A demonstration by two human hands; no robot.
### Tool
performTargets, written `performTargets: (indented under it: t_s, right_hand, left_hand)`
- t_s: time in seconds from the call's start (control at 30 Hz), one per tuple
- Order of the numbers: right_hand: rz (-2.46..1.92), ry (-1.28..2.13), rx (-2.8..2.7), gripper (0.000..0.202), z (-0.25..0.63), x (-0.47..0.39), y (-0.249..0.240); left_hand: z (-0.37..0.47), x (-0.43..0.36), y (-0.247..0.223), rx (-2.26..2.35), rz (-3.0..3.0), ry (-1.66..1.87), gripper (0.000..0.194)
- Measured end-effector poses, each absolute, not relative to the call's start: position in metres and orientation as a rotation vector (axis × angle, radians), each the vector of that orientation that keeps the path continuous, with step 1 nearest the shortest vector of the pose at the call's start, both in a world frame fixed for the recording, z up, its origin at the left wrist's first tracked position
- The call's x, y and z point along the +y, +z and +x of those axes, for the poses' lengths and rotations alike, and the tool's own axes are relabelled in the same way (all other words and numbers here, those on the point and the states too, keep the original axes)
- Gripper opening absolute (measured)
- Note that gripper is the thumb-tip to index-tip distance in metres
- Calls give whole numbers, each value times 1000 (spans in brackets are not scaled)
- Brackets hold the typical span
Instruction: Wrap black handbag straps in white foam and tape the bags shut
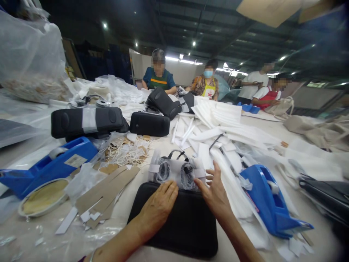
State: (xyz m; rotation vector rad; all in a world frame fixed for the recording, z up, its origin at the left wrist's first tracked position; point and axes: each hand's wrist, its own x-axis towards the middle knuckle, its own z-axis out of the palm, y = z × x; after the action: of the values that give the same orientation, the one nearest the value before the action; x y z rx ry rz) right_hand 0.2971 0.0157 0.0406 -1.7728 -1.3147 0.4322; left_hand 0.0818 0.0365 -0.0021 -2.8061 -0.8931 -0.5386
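A flat black case [188, 225] with rounded corners lies right in front of me. At its far edge sit two rolled-up dark straps or handles [188, 174], covered in clear and white wrapping, with a thin dark loop rising behind them. My left hand [159, 203] rests on the case, its fingers stretched out flat and close together, the tips near the left roll. Beside the right roll is my right hand [215, 189], fingers spread and thumb against or very near the wrapping. Neither hand is closed around anything. The case's near edge is partly covered by my left forearm.
Blue tape dispensers stand at left [65, 160] and right [268, 203]. White foam sheets [218, 112] pile up at centre right. Black cases [87, 122] sit further back, near tangled strings [127, 151] and brown card strips [109, 189]. Several people work across the table.
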Motion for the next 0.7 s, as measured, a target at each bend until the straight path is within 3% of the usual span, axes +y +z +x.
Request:
performTargets:
  t_s: [0.17,0.33,0.4,0.5,0.57,0.63,0.7]
  right_hand:
    - [-1685,762,-1260,69,289,49,63]
    - [-1357,1274,-1126,53,303,59,48]
    - [-1476,1106,-1188,50,307,57,41]
    - [-1707,348,-1396,50,301,47,45]
    - [-1637,-102,-1499,45,285,34,54]
    - [-1413,-171,-1686,40,264,21,59]
    - [-1146,-12,-1920,47,242,14,56]
  left_hand:
    - [80,37,-2,-889,-2857,-560,63]
    - [81,38,0,-909,-2891,-588,63]
    - [81,38,1,-930,-2896,-607,63]
    - [80,37,2,-943,-2902,-612,62]
    - [79,36,1,-943,-2908,-604,62]
    - [80,37,-2,-959,-2910,-619,60]
    - [79,37,-5,-961,-2919,-688,57]
